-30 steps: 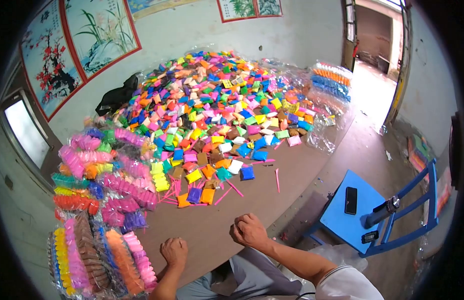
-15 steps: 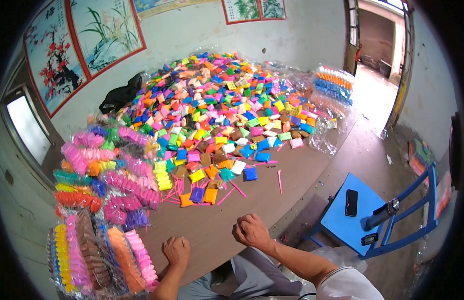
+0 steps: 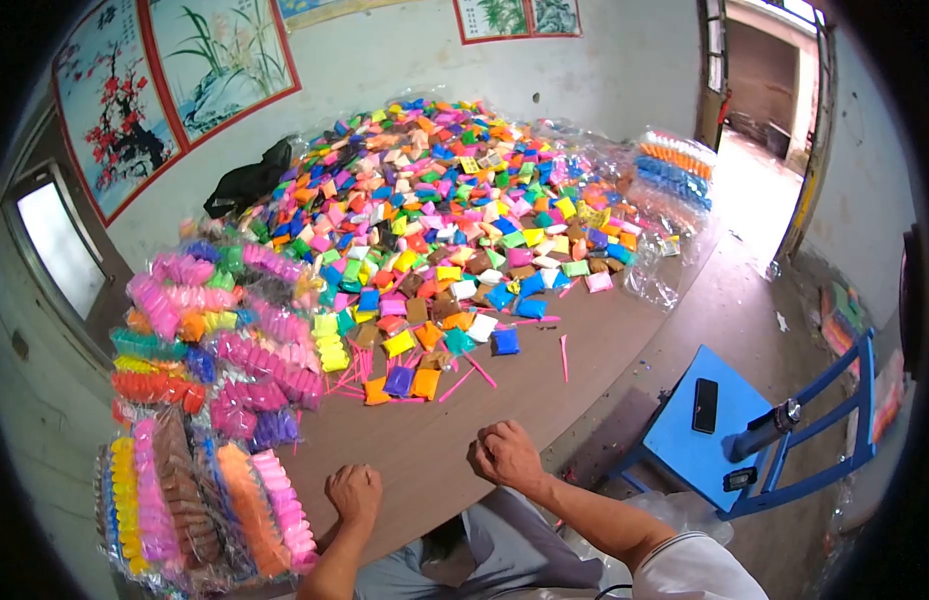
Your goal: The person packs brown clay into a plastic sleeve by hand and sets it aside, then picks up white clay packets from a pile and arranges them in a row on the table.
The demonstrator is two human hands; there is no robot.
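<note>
My left hand [image 3: 355, 492] rests on the near edge of the brown table [image 3: 405, 455], curled into a loose fist; nothing shows in it. To its left lie clear bags of packets, the closest a row of pink packets [image 3: 287, 508]. My right hand [image 3: 508, 455] is also a fist on the table edge, knuckles up, with no object visible in it. Beyond both hands are small sealed packets: a purple packet [image 3: 399, 381], an orange packet [image 3: 425, 383] and a blue packet [image 3: 505, 342]. Thin pink plastic sticks [image 3: 482, 370] lie scattered among them.
A large heap of colourful packets [image 3: 435, 200] covers the table's far part. More bagged packets [image 3: 265, 365] are stacked at the left. On the right stands a blue chair [image 3: 675, 440] with a phone [image 3: 705, 405] and a dark bottle [image 3: 767, 428] on it.
The view has shifted slightly, so the table and heap sit a little differently in the frame. Both fists stay in place on the table edge.
</note>
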